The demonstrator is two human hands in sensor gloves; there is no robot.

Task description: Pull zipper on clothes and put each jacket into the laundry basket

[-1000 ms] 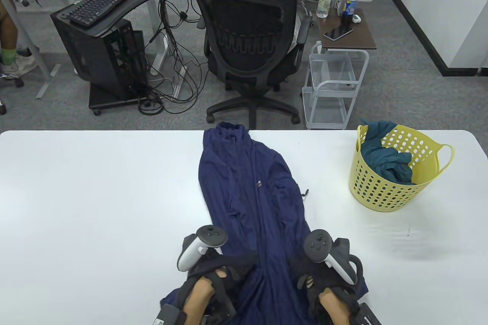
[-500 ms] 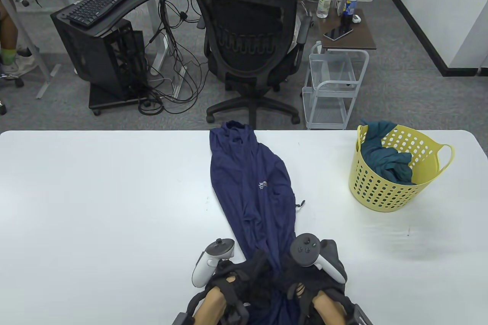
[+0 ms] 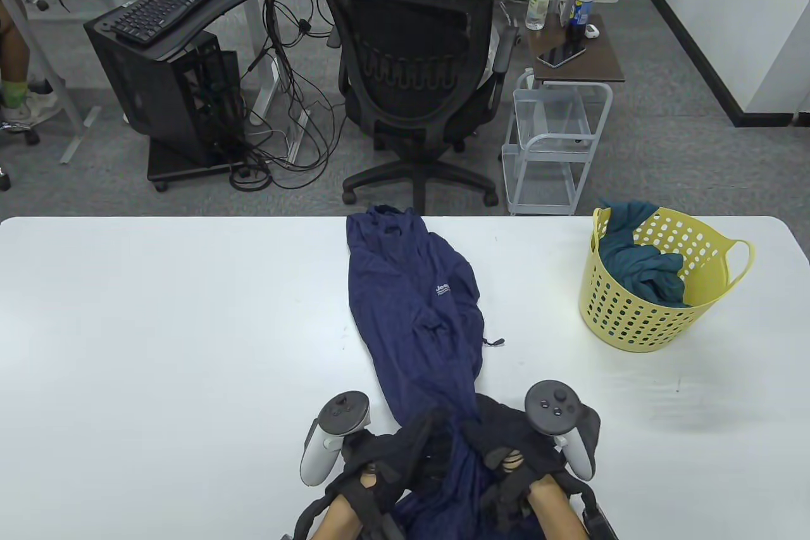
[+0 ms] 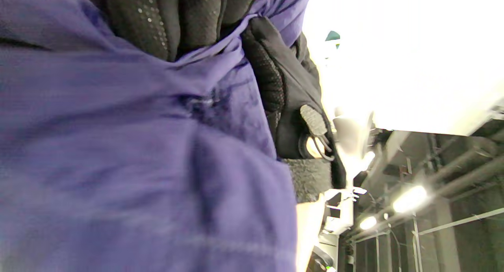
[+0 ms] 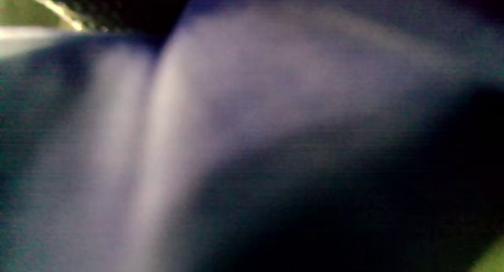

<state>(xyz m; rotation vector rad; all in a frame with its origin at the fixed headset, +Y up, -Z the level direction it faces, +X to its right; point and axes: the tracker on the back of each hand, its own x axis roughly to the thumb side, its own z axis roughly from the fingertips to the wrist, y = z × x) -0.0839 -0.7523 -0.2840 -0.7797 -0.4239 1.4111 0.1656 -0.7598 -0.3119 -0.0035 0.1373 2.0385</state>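
White tabletop (image 3: 158, 344) fills the near half of the table view, with grey office floor beyond its far edge. Both gloved hands sit at the near edge, close together at the middle. The left hand (image 3: 405, 448) has its fingers curled into the bunched near end of the navy jacket (image 3: 414, 306); the left wrist view shows those fingers (image 4: 165, 20) wrapped over a fold of the cloth (image 4: 138, 146). The right hand (image 3: 512, 451) also grips the gathered fabric just beside the left, knuckles up, its tracker (image 3: 554, 404) tilted to the right. The right wrist view is a blur of dark blue cloth (image 5: 236, 106) and shows no fingers.

From the hands the jacket runs as a narrow strip away toward the far edge, its collar end hanging slightly over that edge in front of a black office chair (image 3: 414, 59). A small cord end (image 3: 493, 342) lies on the table just right of the strip.

At the far right stands the yellow laundry basket (image 3: 639, 312), well apart from the jacket, with a teal garment (image 3: 639, 268) already inside. Bare table lies between jacket and basket, and more to the left of the jacket
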